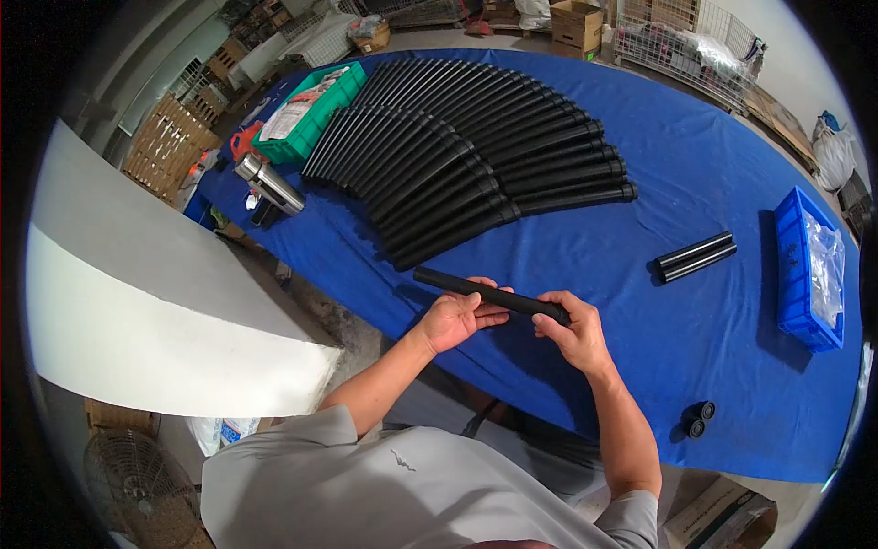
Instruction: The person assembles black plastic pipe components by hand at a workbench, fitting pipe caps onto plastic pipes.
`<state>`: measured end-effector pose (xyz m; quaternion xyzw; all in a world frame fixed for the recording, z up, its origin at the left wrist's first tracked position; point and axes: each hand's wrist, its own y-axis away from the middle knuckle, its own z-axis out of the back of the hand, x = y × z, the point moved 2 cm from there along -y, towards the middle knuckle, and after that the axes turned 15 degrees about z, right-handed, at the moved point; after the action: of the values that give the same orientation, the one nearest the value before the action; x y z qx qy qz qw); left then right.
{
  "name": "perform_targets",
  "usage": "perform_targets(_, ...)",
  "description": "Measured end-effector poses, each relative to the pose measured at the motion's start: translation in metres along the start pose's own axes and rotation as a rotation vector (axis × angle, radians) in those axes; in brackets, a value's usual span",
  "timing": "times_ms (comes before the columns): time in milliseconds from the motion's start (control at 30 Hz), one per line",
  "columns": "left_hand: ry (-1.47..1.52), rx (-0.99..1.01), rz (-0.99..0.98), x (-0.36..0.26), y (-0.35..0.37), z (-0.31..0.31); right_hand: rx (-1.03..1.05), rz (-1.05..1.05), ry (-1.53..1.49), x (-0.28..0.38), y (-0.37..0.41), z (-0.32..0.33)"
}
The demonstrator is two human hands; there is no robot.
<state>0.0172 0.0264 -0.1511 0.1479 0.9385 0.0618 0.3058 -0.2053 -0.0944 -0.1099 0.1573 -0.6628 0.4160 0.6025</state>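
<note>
A long black tube is held over the near edge of the blue-covered table. My left hand supports it from below near its middle, thumb against the tube and fingers beneath it. At the tube's right end, my right hand has its fingers and thumb wrapped round it. Beyond my hands, many black tubes lie side by side in fanned rows. Two short black tubes lie together to the right. Two small black round caps are near the front edge at the right.
A blue bin with plastic bags stands at the table's right. At the back left are a green crate with papers and a steel flask. A white curved structure borders the left; a fan stands below.
</note>
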Motion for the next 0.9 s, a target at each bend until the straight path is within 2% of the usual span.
perform_targets(400, -0.013, -0.008, -0.009, 0.002, 0.001, 0.001, -0.009, 0.035, 0.023, -0.004, 0.001, -0.001)
perform_targets(500, 0.009, -0.014, 0.000, 0.001, 0.000, 0.000, 0.014, 0.085, 0.122, -0.001, 0.001, 0.001)
perform_targets(600, 0.044, -0.014, 0.009, 0.001, -0.001, 0.006, 0.011, 0.359, 0.342, 0.007, -0.002, -0.002)
perform_targets(700, 0.037, 0.000, -0.011, 0.002, -0.001, 0.009, 0.025, 0.081, 0.211, 0.012, -0.001, 0.000)
perform_targets(800, 0.008, 0.008, -0.006, 0.000, -0.002, 0.005, 0.083, -0.241, -0.060, 0.003, -0.001, 0.003)
perform_targets(900, 0.015, -0.009, 0.022, 0.000, -0.002, 0.002, 0.033, 0.270, 0.333, 0.007, -0.002, 0.002)
